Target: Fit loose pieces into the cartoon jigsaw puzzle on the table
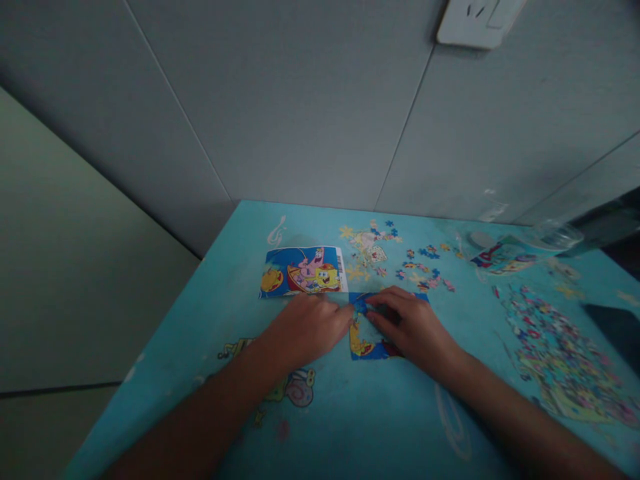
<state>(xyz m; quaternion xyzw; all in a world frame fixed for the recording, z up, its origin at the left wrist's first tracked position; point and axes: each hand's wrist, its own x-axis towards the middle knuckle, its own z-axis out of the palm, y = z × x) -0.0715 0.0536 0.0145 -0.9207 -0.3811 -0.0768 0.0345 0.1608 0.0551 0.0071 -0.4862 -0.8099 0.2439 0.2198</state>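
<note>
A partly assembled jigsaw puzzle (361,343) with a blue border and yellow parts lies flat on the blue table. The middle of it shows the table through a gap. My left hand (317,323) is closed, fingers curled under, its fingertips at the puzzle's upper left edge; what they hold, if anything, is hidden. Over the puzzle's upper part, my right hand (407,320) has thumb and forefinger drawn together at a small blue puzzle piece, mostly covered by the fingers. Just behind my left hand lies a cartoon picture card (305,270).
Loose puzzle pieces (427,270) are scattered behind the puzzle. A larger heap of pieces (565,353) spreads at the right. A clear plastic jar (525,252) lies on its side near the wall, beside a dark flat object (615,327). A wall socket (475,23) is above.
</note>
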